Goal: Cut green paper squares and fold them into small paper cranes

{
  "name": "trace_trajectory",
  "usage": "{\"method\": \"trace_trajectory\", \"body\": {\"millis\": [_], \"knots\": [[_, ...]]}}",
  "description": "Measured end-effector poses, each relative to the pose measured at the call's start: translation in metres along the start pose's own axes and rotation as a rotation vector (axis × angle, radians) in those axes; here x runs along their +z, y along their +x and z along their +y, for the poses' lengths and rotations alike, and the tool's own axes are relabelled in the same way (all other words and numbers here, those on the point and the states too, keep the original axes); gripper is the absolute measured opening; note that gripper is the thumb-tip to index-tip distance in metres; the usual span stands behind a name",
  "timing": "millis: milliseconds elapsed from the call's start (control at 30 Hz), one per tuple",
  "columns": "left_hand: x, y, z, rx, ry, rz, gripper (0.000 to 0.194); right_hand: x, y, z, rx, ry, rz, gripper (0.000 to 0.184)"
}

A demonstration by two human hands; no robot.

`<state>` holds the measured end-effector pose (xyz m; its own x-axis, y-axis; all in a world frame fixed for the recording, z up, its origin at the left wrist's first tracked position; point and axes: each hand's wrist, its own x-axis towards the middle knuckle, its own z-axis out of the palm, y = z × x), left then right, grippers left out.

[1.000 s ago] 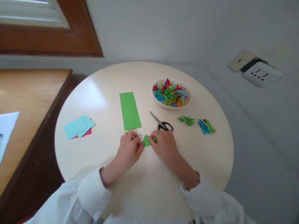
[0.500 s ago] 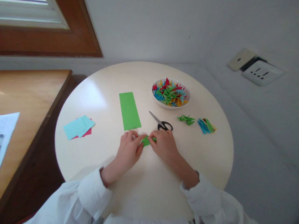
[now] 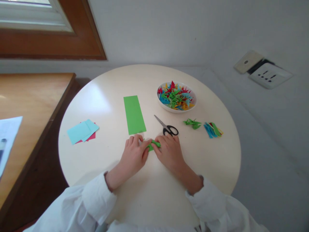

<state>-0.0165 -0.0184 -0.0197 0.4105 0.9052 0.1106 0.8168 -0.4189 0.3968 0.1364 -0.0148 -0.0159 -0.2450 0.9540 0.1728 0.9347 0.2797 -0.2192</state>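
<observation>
A small folded green paper piece [image 3: 153, 145] lies on the round cream table [image 3: 108, 96], pinched between both of my hands. My left hand [image 3: 134, 154] presses its left end with curled fingers. My right hand [image 3: 169, 151] grips its right end, fingers closed over it. Most of the piece is hidden by my fingertips. A long green paper strip [image 3: 134, 114] lies just beyond my left hand. Black-handled scissors [image 3: 167, 127] rest just beyond my right hand.
A white bowl [image 3: 177, 110] at the back right is full of coloured folded paper shapes. A folded green shape [image 3: 192, 123] and a bundle of coloured strips [image 3: 213, 130] lie right of the scissors. Light blue and red sheets [image 3: 82, 131] sit at left. A wooden desk [image 3: 29, 96] adjoins the table.
My hands have drawn closer together over the green piece, and less of it shows than a second ago. Nothing else on the table has moved.
</observation>
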Motion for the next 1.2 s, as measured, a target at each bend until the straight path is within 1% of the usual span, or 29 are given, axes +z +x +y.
{"method": "trace_trajectory", "body": {"millis": [67, 233, 467, 567, 633, 667, 733, 800, 867, 967, 1200], "knots": [[0.000, -0.001, -0.001, 0.009, 0.009, 0.005, 0.035, 0.001, -0.002, -0.001, 0.000, -0.006, 0.019, 0.011], [0.001, -0.002, -0.003, 0.028, 0.023, 0.023, 0.035, 0.003, -0.007, 0.001, 0.045, -0.020, 0.073, 0.020], [0.001, -0.002, -0.004, 0.041, 0.010, 0.029, 0.034, 0.003, -0.016, 0.017, 0.142, -0.030, 0.129, 0.016], [0.000, -0.001, -0.004, 0.043, 0.010, 0.031, 0.034, 0.002, -0.018, 0.019, 0.149, -0.017, 0.159, 0.017], [-0.001, -0.001, -0.004, 0.047, 0.018, 0.027, 0.035, 0.002, -0.021, 0.017, 0.113, 0.012, 0.203, 0.020], [-0.001, -0.001, -0.004, 0.049, 0.021, 0.024, 0.035, 0.002, -0.023, 0.016, 0.073, 0.034, 0.229, 0.023], [-0.001, -0.001, -0.003, 0.052, 0.026, 0.018, 0.035, 0.004, -0.028, 0.012, -0.050, 0.085, 0.275, 0.028], [-0.001, -0.001, -0.003, 0.058, 0.030, 0.016, 0.035, 0.008, -0.034, 0.007, -0.185, 0.113, 0.294, 0.031], [-0.001, -0.001, -0.003, 0.065, 0.035, 0.018, 0.036, 0.012, -0.039, 0.003, -0.240, 0.107, 0.276, 0.032], [0.000, 0.000, -0.007, 0.080, 0.013, 0.022, 0.039, 0.014, -0.043, -0.001, -0.230, 0.053, 0.213, 0.031], [-0.001, 0.011, -0.020, 0.127, -0.081, -0.028, 0.037, 0.001, -0.044, -0.011, -0.186, -0.096, 0.008, 0.034]]}}
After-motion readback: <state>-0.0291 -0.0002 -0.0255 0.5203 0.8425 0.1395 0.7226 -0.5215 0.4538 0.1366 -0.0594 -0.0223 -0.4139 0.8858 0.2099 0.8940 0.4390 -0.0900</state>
